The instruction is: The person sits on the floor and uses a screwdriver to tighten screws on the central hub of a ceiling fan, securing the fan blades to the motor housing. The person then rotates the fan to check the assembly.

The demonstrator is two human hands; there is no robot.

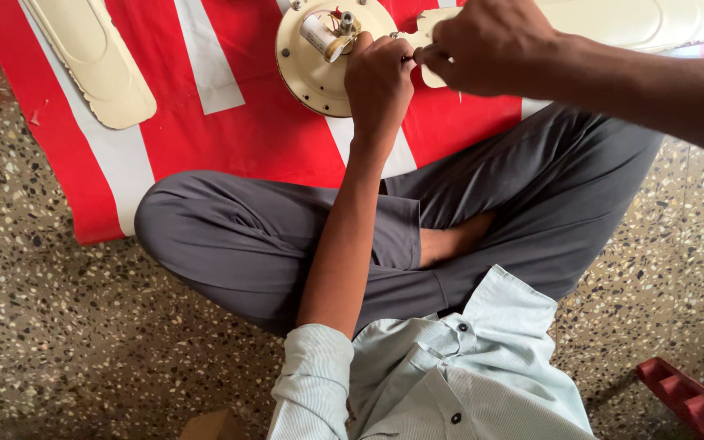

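A round cream ceiling fan motor (pixel 307 69) lies on a red and white cloth (pixel 246 130) in front of my crossed legs. My left hand (pixel 378 77) is closed at the motor's right rim, where the narrow end of a cream fan blade (pixel 637 20) meets it. My right hand (pixel 490 41) reaches in from the right and pinches a thin metal piece (pixel 406 57) at that joint, touching my left hand. What the metal piece is cannot be told. The hands hide the joint itself.
A second cream fan blade (pixel 91 61) lies loose on the cloth at the upper left. Speckled stone floor (pixel 59 326) surrounds me. A red plastic object (pixel 694 399) sits at the lower right and a bit of cardboard (pixel 213 425) at the bottom edge.
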